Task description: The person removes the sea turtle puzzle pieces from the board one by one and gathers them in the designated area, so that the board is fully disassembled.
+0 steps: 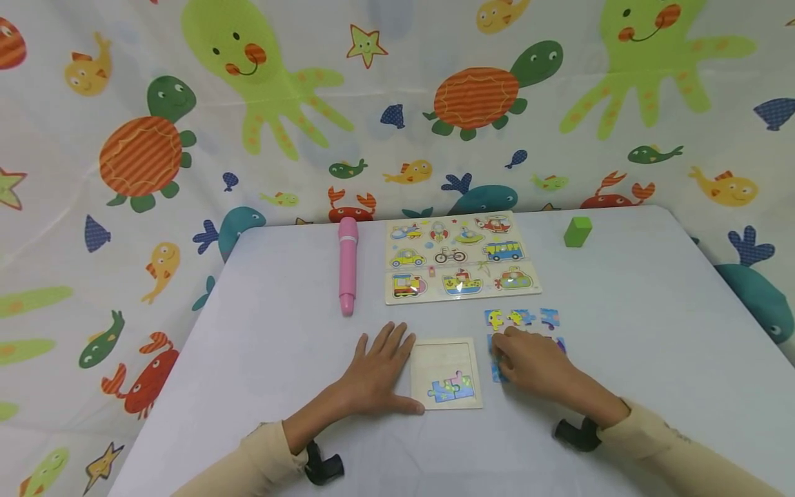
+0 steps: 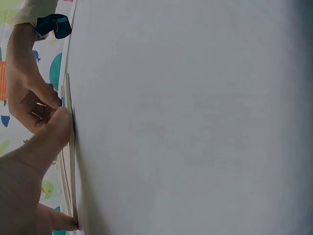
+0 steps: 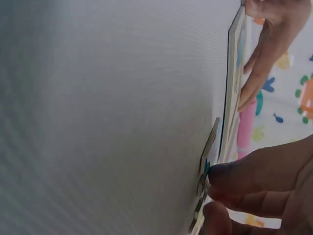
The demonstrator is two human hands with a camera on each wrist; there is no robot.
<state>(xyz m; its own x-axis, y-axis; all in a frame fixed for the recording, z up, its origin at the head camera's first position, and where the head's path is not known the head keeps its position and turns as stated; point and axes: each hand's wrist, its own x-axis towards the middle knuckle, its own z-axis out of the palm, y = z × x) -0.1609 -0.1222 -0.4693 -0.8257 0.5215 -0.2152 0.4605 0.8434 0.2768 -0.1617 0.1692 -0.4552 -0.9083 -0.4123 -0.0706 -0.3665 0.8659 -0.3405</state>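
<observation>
A small square wooden puzzle tray (image 1: 441, 357) lies in front of the person, with a few joined blue and pink puzzle pieces (image 1: 451, 388) in its lower right part. Spread along the tray's left side, the left hand (image 1: 377, 376) touches the frame with fingertips and thumb. To the right, the right hand (image 1: 535, 360) reaches down over loose blue puzzle pieces (image 1: 550, 317) and hides several of them. The right wrist view has its thumb and fingers (image 3: 234, 181) curled at a puzzle piece (image 3: 210, 147), low against the table.
Behind the tray lies a larger wooden vehicle puzzle board (image 1: 462, 255). A pink marker-like stick (image 1: 348, 266) lies to its left, and a green block (image 1: 577, 232) stands to the right. A printed sea-animal cloth (image 1: 397, 159) hangs behind the white table (image 1: 279, 297).
</observation>
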